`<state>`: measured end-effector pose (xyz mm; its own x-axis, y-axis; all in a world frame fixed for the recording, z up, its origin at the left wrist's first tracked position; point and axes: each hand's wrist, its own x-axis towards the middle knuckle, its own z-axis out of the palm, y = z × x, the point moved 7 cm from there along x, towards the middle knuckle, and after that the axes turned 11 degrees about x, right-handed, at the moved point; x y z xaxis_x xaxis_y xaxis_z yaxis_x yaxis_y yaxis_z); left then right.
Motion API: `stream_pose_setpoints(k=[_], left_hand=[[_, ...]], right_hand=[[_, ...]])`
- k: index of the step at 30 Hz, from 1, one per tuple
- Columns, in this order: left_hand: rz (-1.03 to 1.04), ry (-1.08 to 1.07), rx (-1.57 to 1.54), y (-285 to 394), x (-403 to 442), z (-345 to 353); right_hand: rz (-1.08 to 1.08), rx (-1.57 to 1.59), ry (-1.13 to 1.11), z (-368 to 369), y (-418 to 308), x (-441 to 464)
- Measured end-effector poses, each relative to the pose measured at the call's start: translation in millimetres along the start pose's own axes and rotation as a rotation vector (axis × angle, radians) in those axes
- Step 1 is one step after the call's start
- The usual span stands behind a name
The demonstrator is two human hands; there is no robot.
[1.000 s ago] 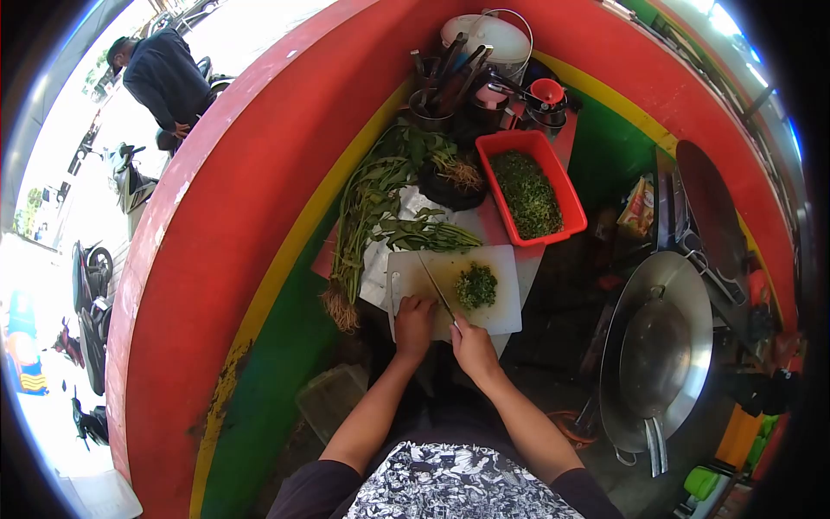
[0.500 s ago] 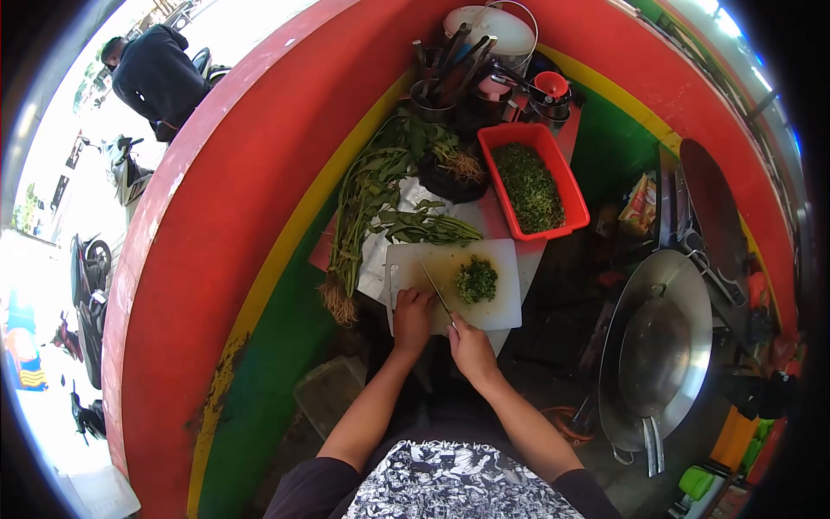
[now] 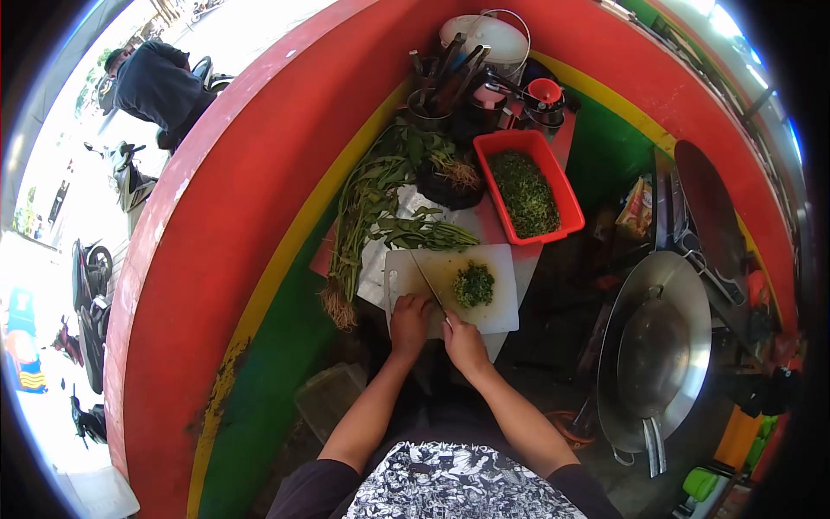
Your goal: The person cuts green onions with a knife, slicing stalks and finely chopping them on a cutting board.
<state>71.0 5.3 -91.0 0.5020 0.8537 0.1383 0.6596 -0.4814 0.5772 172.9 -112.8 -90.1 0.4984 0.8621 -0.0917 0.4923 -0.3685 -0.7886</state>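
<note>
My right hand (image 3: pixel 465 344) is closed round the handle of a kitchen knife (image 3: pixel 427 280). Its blade slants up and left across the white cutting board (image 3: pixel 507 317). My left hand (image 3: pixel 410 318) rests on the board's lower left with its fingers curled together, close to the blade; anything under them is hidden. A small heap of chopped greens (image 3: pixel 473 285) lies on the board, right of the knife. Just behind the board is a bundle of leafy green stalks (image 3: pixel 432 233). More long stalks with roots (image 3: pixel 350 229) lie along the left side.
A red tub (image 3: pixel 569 230) of chopped greens stands behind the board, near utensils in a metal container (image 3: pixel 428 108) and a lidded bucket (image 3: pixel 500 39). At right are large metal pans (image 3: pixel 653 346). A curved red wall (image 3: pixel 199 216) runs along the left; a person (image 3: pixel 160 86) is beyond it.
The view has shifted slightly. My right hand and the knife have moved a little left, nearer my left hand. The heap of chopped greens looks much the same.
</note>
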Motion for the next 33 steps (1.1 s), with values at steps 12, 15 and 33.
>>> stream_pose_setpoints(k=[12, 15, 33], left_hand=[[0.142, 0.028, -0.012, 1, -3, -3], [0.231, 0.041, 0.006, 1, -8, 0], [0.299, 0.057, 0.031, 13, -6, 4]], right_hand=[[-0.005, -0.077, -0.033, -2, 8, -13], [-0.003, -0.090, -0.028, -3, 6, -11], [0.019, -0.013, -0.016, -29, 9, -38]])
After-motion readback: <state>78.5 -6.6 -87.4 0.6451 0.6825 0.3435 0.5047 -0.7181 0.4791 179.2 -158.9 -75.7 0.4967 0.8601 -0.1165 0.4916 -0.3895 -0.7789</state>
